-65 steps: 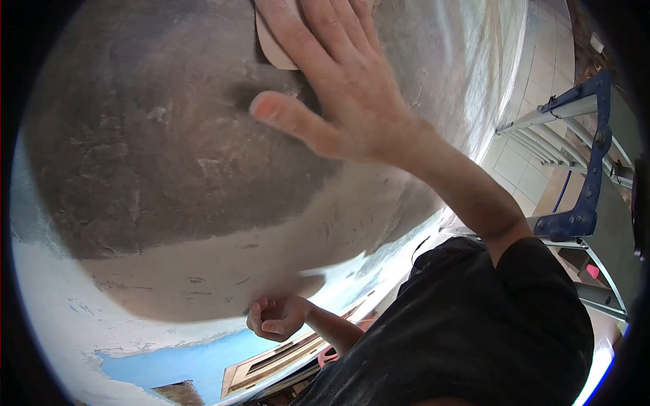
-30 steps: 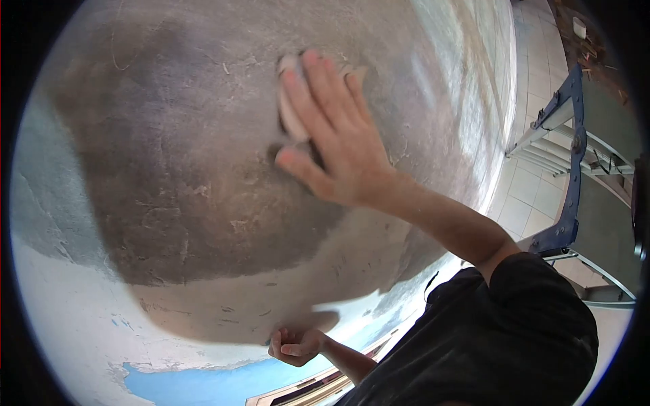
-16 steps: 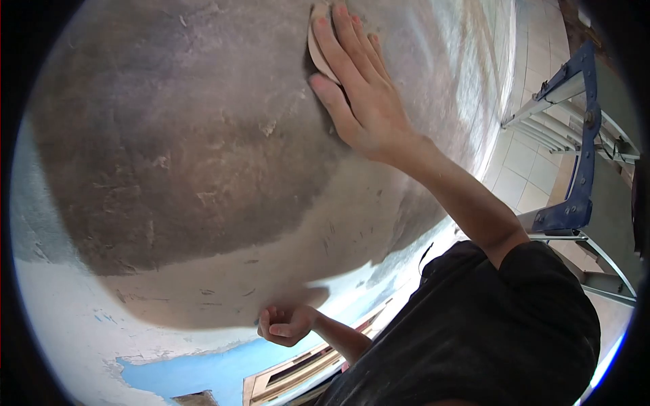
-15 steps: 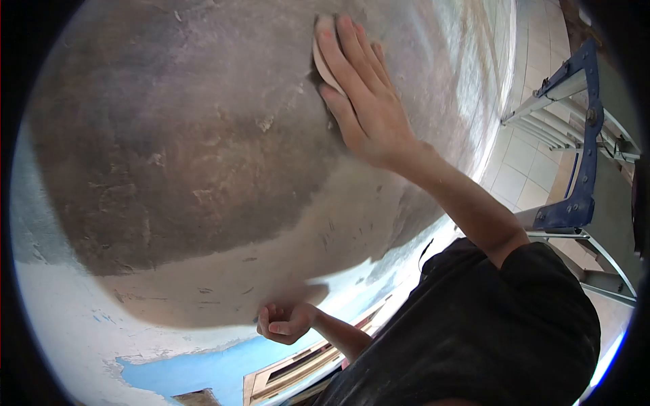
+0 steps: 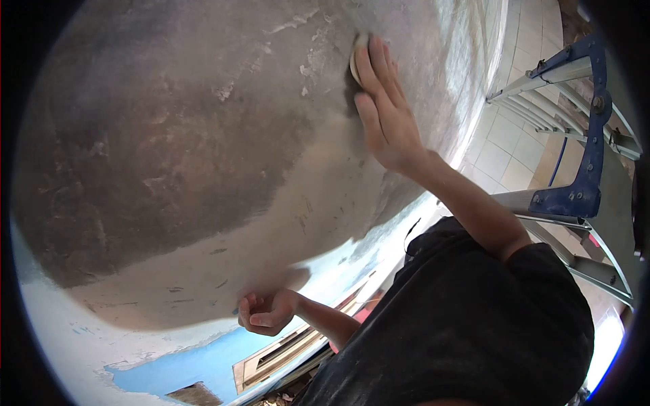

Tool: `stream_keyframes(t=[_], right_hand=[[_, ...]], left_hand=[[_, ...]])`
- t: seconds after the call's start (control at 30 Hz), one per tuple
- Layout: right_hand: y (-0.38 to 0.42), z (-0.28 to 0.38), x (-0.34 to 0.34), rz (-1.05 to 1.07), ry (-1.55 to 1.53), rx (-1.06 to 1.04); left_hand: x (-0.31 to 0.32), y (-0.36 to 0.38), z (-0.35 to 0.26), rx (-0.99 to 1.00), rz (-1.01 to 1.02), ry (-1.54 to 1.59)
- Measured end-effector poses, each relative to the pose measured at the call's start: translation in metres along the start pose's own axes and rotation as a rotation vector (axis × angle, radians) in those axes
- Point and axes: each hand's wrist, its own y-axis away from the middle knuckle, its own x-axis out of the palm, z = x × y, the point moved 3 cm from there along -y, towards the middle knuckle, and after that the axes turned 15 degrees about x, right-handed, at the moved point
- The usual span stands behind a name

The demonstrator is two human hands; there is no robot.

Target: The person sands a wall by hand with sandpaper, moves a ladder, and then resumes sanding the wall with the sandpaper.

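Note:
My right hand [image 5: 393,125] lies against the grey-brown patch of a plastered wall [image 5: 183,155], with its fingers spread over a pale, rounded pad [image 5: 357,64]. The pad's edge shows beside the fingers, and its face against the wall is hidden. Lower down in the view, my left hand [image 5: 269,312] is curled close to the pale lower part of the wall. Something small and dark shows at its fingertips, too small to make out.
A blue and silver metal ladder or frame [image 5: 590,149] stands at the right, over floor tiles [image 5: 497,155]. A light-blue painted area [image 5: 169,369] and a framed opening [image 5: 271,358] are at the bottom. My dark shirt [image 5: 460,311] fills the lower right.
My right hand has slid with the pad across the wall, toward the right and slightly down in the view. The whole view has shifted a little. My left hand stays curled.

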Motion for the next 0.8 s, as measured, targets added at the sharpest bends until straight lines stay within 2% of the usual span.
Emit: stream_keyframes(t=[0.03, 0.13, 0.2, 0.3, 0.4, 0.43, 0.5, 0.57, 0.67, 0.7, 0.73, 0.77, 0.8], right_hand=[[0.016, -0.007, -0.005, 0.061, 0.000, -0.008], [0.050, -0.034, -0.035, 0.284, -0.120, 0.341], [0.071, -0.064, -0.048, 0.176, -0.114, 0.520], [0.106, -0.095, -0.071, 0.183, -0.211, 1.133], [0.128, -0.117, -0.082, 0.087, -0.329, 1.253], [0.132, -0.118, -0.086, 0.109, -0.274, 1.265], [0.135, -0.118, -0.096, 0.285, -0.124, 1.237], [0.136, -0.110, -0.104, 0.412, 0.032, 1.207], [0.125, -0.069, -0.109, 0.363, 0.174, 0.592], [0.124, -0.061, -0.112, 0.423, 0.194, 0.518], [0.122, -0.050, -0.118, 0.514, 0.234, 0.541], [0.118, -0.037, -0.126, 0.602, 0.278, 0.568], [0.119, -0.029, -0.133, 0.688, 0.322, 0.598]], left_hand=[[-0.001, 0.000, 0.000, -0.010, 0.000, -0.012], [-0.002, 0.001, 0.000, -0.039, 0.006, -0.061], [-0.005, 0.001, 0.002, -0.059, 0.012, -0.094], [-0.004, 0.001, 0.000, -0.056, 0.015, -0.098], [-0.003, -0.001, -0.001, -0.034, 0.027, -0.103], [0.000, -0.002, -0.003, -0.020, 0.030, -0.094], [0.000, -0.004, -0.002, 0.052, 0.070, -0.099], [0.000, -0.003, -0.001, 0.020, 0.054, -0.092], [0.001, -0.006, -0.007, -0.076, 0.060, -0.151], [0.004, -0.009, -0.014, -0.112, 0.074, -0.180], [0.008, -0.011, -0.020, -0.153, 0.091, -0.204], [0.009, -0.011, -0.023, -0.298, 0.045, -0.163], [0.012, -0.003, -0.030, -0.292, 0.073, -0.024]])
